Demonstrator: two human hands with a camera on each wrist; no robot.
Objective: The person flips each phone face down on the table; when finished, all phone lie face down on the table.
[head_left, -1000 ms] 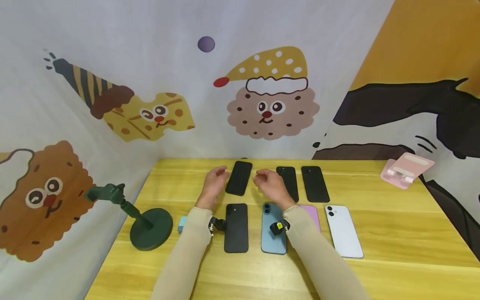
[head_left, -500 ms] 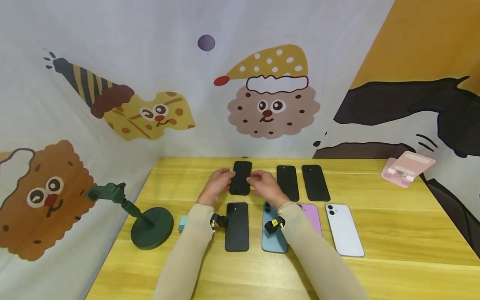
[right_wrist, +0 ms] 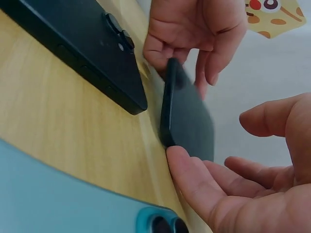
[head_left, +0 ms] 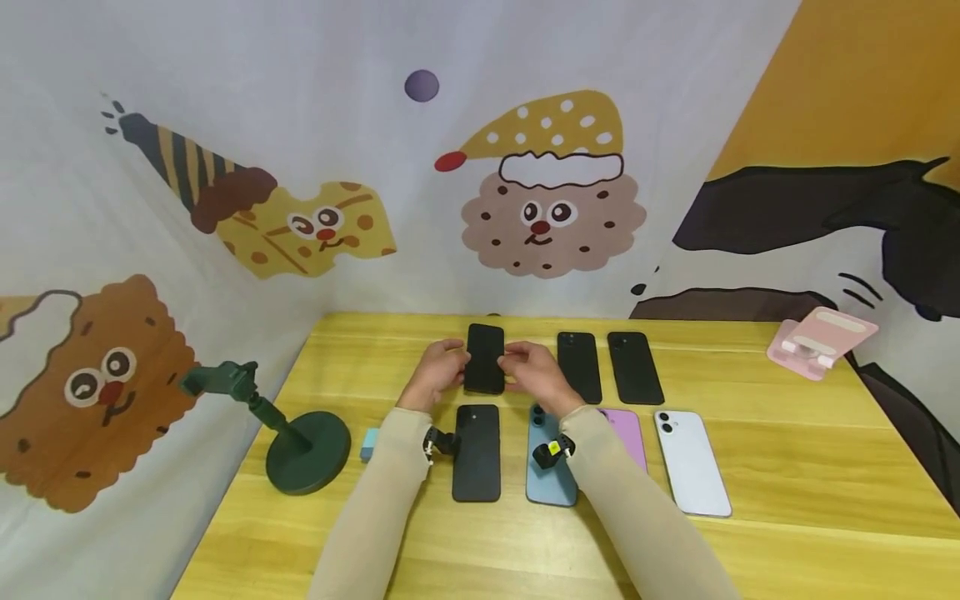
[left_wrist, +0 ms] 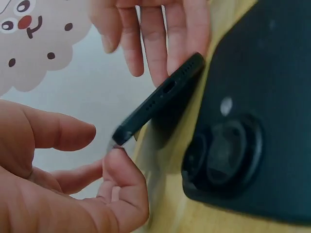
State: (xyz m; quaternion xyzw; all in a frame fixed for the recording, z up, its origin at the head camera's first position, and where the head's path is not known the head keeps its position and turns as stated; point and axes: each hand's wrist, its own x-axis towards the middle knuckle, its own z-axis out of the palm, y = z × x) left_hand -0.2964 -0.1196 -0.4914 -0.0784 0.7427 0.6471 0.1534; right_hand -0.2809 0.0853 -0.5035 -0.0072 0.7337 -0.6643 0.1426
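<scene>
In the head view, my left hand (head_left: 437, 371) and right hand (head_left: 534, 371) hold a black phone (head_left: 485, 358) by its two long sides, at the back of the table. The left wrist view shows the phone's charging-port edge (left_wrist: 167, 90) raised from the wood and tilted, with a bent finger of my left hand (left_wrist: 73, 184) at its corner. My right hand (right_wrist: 252, 194) has fingertips at the phone's lower edge in the right wrist view, its thumb apart from it. Close by lies a dark phone (head_left: 477, 454), camera side up.
Two black phones (head_left: 578, 367) lie to the right. Nearer are a blue phone (head_left: 551, 483), a purple phone (head_left: 626, 433) and a white phone (head_left: 692, 462). A green stand (head_left: 309, 454) and a light-blue object (head_left: 369, 444) are left; a pink stand (head_left: 821, 342) is back right.
Both hands have closed in on the black phone from either side and now touch its edges. The phone has turned from slanted to nearly straight.
</scene>
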